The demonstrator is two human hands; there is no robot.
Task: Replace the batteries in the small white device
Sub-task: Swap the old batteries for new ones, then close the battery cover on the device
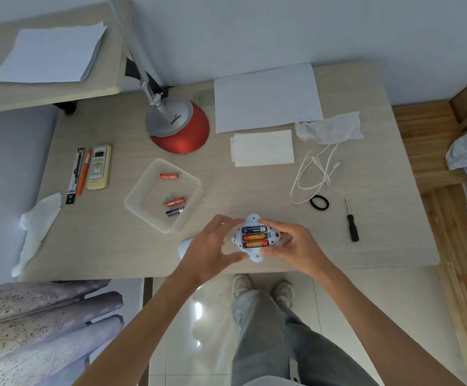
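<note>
The small white device (255, 220) lies back-up near the table's front edge, its battery bay open with three batteries (254, 237) inside: one dark, two orange. My left hand (213, 246) cups its left side, thumb under the lower edge. Its right side is gripped by my right hand (291, 242). A clear plastic tray (143, 196) to the left holds two red batteries (169, 176) and a dark one (174, 212). A pale piece, perhaps the cover (185, 246), shows left of my left hand.
A black-handled screwdriver (352, 222) lies to the right, beside a black hair tie (319, 203) and white cable (314, 174). A red lamp base (182, 129), remote control (98, 167), pens, tissues and paper sheets (265, 97) sit farther back.
</note>
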